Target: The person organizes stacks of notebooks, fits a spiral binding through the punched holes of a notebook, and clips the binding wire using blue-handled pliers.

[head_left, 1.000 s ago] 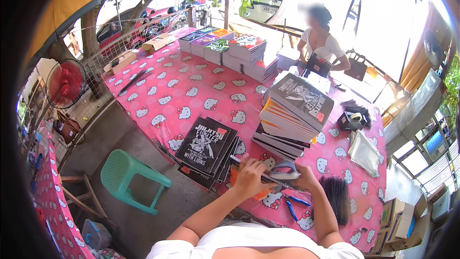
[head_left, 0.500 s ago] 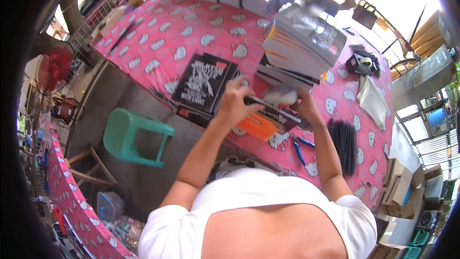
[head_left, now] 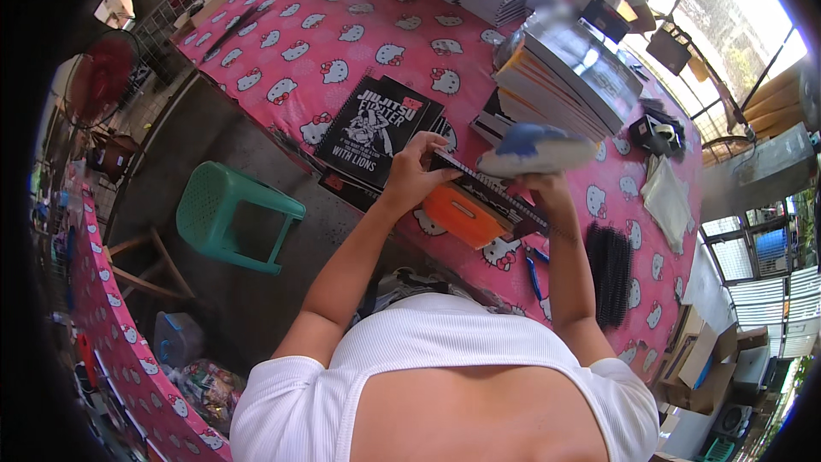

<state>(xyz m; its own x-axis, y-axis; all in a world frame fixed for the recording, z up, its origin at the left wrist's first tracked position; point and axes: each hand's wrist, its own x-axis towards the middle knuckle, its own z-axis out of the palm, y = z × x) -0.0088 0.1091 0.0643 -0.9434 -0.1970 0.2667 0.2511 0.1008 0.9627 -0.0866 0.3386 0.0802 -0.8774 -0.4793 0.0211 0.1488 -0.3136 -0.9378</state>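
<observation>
Beside the left hand's (head_left: 415, 174) gripped notebook (head_left: 491, 192), the right hand (head_left: 548, 188) holds a now-bluer object (head_left: 540, 152).

Left arm (head_left: 342, 257): bent at the elbow, forearm slanting up and rightward from the lower left of centre.
Left hand (head_left: 416, 178): mid-frame, knuckles raised, fingers and thumb set in a pinch, thumb pointing right.
Right arm (head_left: 575, 269): rising steeply, right of centre.
Right hand (head_left: 548, 191): slightly lower, fingers partly hidden.
</observation>
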